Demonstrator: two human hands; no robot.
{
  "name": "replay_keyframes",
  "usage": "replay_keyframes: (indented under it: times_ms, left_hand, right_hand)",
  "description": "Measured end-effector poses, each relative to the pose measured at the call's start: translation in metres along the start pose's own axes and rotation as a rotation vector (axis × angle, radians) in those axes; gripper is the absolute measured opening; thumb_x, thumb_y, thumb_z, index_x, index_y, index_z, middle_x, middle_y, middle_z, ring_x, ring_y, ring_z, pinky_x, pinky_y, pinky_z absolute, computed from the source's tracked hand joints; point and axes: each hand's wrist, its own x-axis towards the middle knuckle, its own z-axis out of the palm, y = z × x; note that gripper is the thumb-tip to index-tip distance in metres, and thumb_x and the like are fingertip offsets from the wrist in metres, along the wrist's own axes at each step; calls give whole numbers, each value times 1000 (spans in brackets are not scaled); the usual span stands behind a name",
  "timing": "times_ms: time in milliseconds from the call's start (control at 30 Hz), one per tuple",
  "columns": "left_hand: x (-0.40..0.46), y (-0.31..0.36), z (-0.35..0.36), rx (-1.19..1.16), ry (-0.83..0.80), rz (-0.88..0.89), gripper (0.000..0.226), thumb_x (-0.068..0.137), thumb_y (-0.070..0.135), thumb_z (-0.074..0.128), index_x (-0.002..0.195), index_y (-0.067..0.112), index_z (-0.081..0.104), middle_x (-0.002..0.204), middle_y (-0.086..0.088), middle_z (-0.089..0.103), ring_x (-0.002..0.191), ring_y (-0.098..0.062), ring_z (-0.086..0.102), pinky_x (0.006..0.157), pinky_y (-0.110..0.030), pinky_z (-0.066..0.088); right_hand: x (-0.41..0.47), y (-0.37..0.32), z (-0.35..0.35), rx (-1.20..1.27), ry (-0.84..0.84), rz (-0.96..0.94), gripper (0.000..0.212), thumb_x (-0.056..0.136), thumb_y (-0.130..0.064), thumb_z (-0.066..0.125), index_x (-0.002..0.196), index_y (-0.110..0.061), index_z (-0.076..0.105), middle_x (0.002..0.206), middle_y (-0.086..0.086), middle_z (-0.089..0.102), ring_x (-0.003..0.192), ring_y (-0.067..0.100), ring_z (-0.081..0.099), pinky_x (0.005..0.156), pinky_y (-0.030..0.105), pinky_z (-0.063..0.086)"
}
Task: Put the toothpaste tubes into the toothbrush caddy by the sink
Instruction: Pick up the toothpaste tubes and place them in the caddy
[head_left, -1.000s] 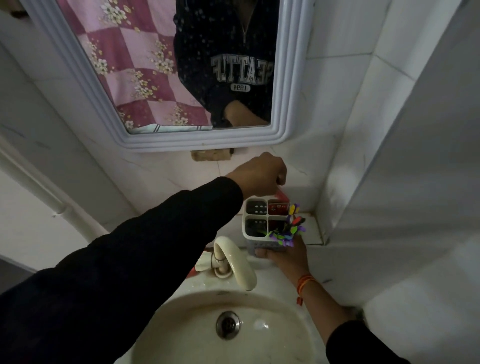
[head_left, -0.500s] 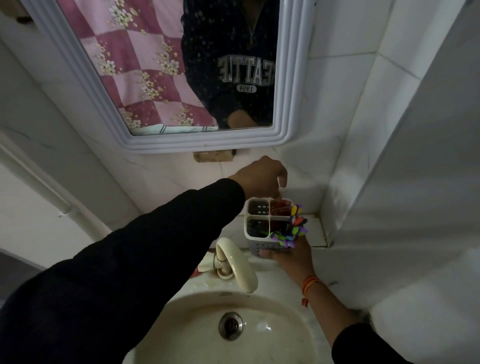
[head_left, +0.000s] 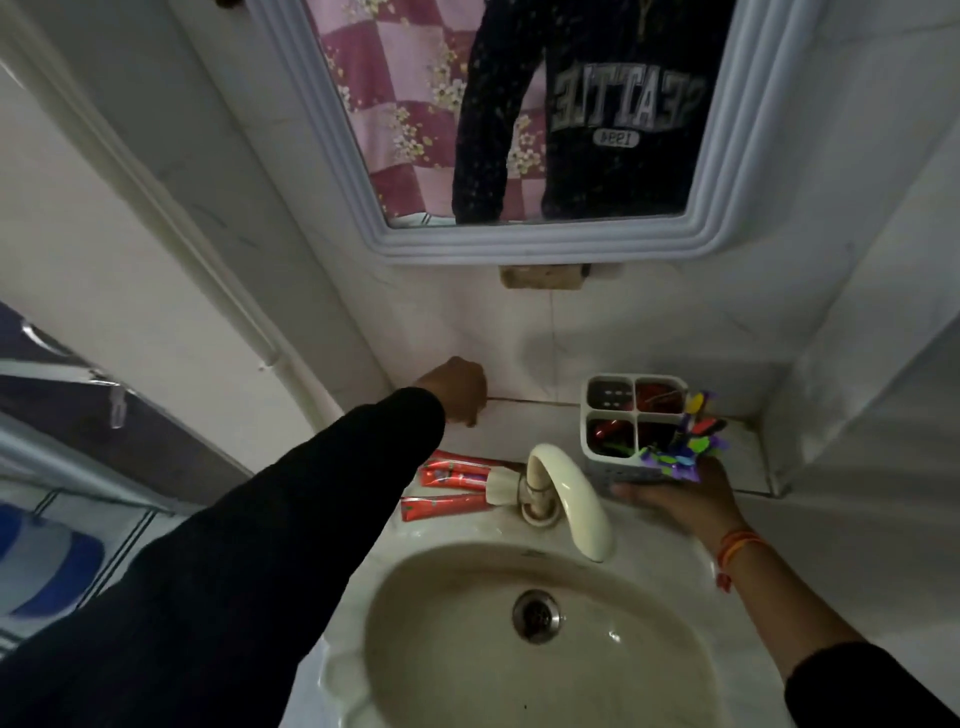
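The white four-compartment toothbrush caddy (head_left: 610, 452) stands on the tiled ledge right of the tap. Red tubes show in three of its compartments; the back left one looks empty. Colourful toothbrush heads (head_left: 685, 441) stick out at its front right corner. My right hand (head_left: 680, 499) grips the caddy's base from the front. Two red toothpaste tubes (head_left: 452, 475) lie flat beside each other on the sink rim left of the tap. My left hand (head_left: 457, 387) hovers above the ledge behind them, fingers curled, nothing visible in it.
A cream tap (head_left: 566, 493) arches over the basin (head_left: 467, 649) between the tubes and the caddy. A framed mirror (head_left: 519, 244) hangs above, tiled walls close off the right side, and a white pipe (head_left: 208, 270) runs down the left wall.
My left hand has left the caddy's back right compartment and moved left along the ledge, empty. The right hand stays on the caddy.
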Motion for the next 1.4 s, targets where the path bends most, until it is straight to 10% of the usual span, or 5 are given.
replay_keyframes:
  times_ms: [367,500,667,1133,1400]
  left_hand:
    - [13,-33,57,168,112,-196,47,98,9,49,145,11,49,139,-16,49,124,-35,57,97,-41,50]
    - [15,-34,57,163,115,-212,54,92,20,64,143,8,47,139,-16,52,122,-35,57,95,-45,53]
    - [5,-31,54,136,104,-146,84,84,37,75,150,10,33,144,-14,47,117,-36,64,84,-41,53]
    - [-82,88,-89,337,432,260,26,90,37,70,111,22,72,104,-1,71,89,-21,67,74,-34,54]
    - [-78,154,-91,257,239,349,22,93,15,66,113,8,72,109,-10,71,84,-23,69,65,-30,53]
  right_hand:
    - [3,3,4,-43,-126,-24,55,60,0,94,98,-31,69,99,-14,73,83,-18,67,69,2,50]
    - [5,3,2,-60,-127,-6,53,60,-2,95,94,-34,69,100,-9,75,95,-3,67,83,18,52]
    - [1,4,2,-106,-96,3,58,56,-4,97,100,-30,69,95,-22,68,88,-19,59,68,-4,47]
    - [-11,5,7,-126,-34,16,66,50,-4,98,112,-8,75,105,-2,75,92,-7,68,71,-3,48]
    - [-13,3,14,-110,-41,-13,67,55,-2,96,118,-6,72,107,-1,72,97,5,65,73,-7,44]
